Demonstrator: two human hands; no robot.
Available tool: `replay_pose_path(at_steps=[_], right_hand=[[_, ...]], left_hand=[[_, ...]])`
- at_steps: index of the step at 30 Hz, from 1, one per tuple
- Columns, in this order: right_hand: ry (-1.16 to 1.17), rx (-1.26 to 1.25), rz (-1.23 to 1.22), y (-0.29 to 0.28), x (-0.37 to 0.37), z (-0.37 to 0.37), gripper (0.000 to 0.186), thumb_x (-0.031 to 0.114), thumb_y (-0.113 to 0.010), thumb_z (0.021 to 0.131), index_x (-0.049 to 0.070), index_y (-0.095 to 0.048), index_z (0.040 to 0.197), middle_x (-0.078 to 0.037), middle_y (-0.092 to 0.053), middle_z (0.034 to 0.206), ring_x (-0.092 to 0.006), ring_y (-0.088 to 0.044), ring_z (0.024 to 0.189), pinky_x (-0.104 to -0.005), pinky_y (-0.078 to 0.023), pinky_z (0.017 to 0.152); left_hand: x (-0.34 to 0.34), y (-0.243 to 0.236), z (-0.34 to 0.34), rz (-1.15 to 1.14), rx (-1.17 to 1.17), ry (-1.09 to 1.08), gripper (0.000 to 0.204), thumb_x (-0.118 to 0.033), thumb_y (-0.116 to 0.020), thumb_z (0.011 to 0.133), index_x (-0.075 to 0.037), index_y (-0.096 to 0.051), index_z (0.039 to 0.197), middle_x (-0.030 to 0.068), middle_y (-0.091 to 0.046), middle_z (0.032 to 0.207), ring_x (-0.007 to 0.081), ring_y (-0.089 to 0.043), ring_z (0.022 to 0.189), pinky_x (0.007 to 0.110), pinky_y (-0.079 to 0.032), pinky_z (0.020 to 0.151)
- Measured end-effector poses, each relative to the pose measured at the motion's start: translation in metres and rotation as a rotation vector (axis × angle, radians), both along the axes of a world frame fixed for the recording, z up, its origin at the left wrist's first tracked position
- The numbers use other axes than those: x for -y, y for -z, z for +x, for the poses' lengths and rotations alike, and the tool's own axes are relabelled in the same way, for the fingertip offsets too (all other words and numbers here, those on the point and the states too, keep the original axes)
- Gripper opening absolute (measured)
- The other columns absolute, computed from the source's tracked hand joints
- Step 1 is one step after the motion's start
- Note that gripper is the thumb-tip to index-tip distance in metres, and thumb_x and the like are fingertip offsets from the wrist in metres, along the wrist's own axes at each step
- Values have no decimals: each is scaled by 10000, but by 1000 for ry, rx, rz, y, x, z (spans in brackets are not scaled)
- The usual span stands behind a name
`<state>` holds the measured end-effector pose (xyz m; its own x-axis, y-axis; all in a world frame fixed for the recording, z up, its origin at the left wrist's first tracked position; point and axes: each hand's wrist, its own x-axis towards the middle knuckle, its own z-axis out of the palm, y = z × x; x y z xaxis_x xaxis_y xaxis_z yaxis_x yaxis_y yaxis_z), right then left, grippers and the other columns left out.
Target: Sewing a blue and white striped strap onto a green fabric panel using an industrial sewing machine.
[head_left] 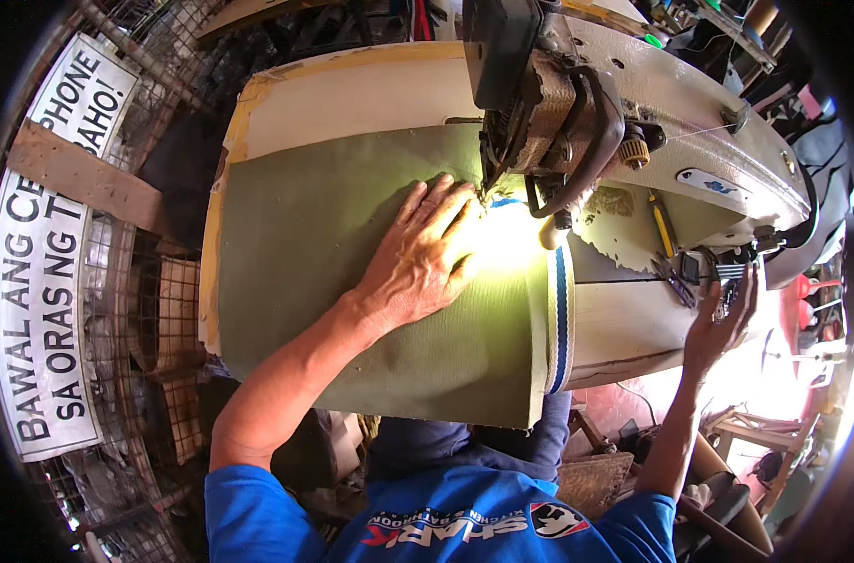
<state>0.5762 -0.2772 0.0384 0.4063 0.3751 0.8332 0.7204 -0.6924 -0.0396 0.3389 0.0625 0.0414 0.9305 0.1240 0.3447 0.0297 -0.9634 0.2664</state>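
From where I watch, the left hand (422,249) lies palm down, fingers slightly spread, pressing on a grey-green leatherette sheet (445,352) without gripping it. The sheet spreads beneath and around that hand on the worktop (352,103), and its near edge overhangs toward the lap. Just right of the fingertips stands the needle area of the sewing machine (633,84), so my first worry is a finger sliding under the presser if the machine runs while the palm pushes that way. To the right of the left hand, a blue-and-white striped trim (562,310) runs along the sheet's right edge; with only one palm steadying the piece, I judge the overhang could drag it askew and make a seam wander. Glare beside the fingers washes out the stitching point, so a misalignment there might go unnoticed. The right hand (720,324) is well apart, fingers stretched up toward small metal parts (730,272); I cannot tell whether it holds anything. Snips (672,281) and a yellow-and-black handled tool (664,225) lie to its left, and a careless sweep could knock them into the work.
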Motion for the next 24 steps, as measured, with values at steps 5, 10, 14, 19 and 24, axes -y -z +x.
replay_pose_path(at_steps=[5,10,14,19,24], right_hand=[[35,147,-13,-68,34,80,408,205,-604,992,48,-548,1365,-151,-575,1372,-295,-518,1297,-427,-398,1090],[6,-98,-187,-152,81,246,442,235,-531,1007,48,-512,1406,-160,-539,1415,-286,-499,1322,-394,-371,1114],[-217,-181,-427,-161,105,326,473,147,-489,977,47,-477,1439,-163,-514,1442,-276,-477,1346,-383,-339,1139],[-193,-114,-71,-93,104,285,508,47,-456,946,99,-486,1451,-137,-606,1269,-227,-595,1021,-357,-471,868],[-88,129,-102,-93,87,260,411,123,-426,1005,47,-527,1396,-148,-622,1237,-236,-590,1048,-355,-473,888]], left_hand=[[-6,1,4,35,15,24,437,-214,-654,859,8,-590,1229,221,-466,1399,420,-401,1361,543,-280,1167],[-9,2,2,26,20,38,412,-209,-639,882,9,-589,1228,236,-464,1395,427,-395,1366,533,-283,1169],[-20,4,9,-71,4,18,404,-157,-584,917,20,-545,1277,229,-441,1430,405,-363,1400,524,-266,1182],[-31,7,22,131,-129,75,519,-113,-526,913,60,-450,1396,219,-398,1500,376,-309,1448,502,-236,1203],[-35,10,25,71,-140,47,516,-111,-512,915,64,-455,1397,199,-399,1512,364,-293,1460,499,-222,1212]])
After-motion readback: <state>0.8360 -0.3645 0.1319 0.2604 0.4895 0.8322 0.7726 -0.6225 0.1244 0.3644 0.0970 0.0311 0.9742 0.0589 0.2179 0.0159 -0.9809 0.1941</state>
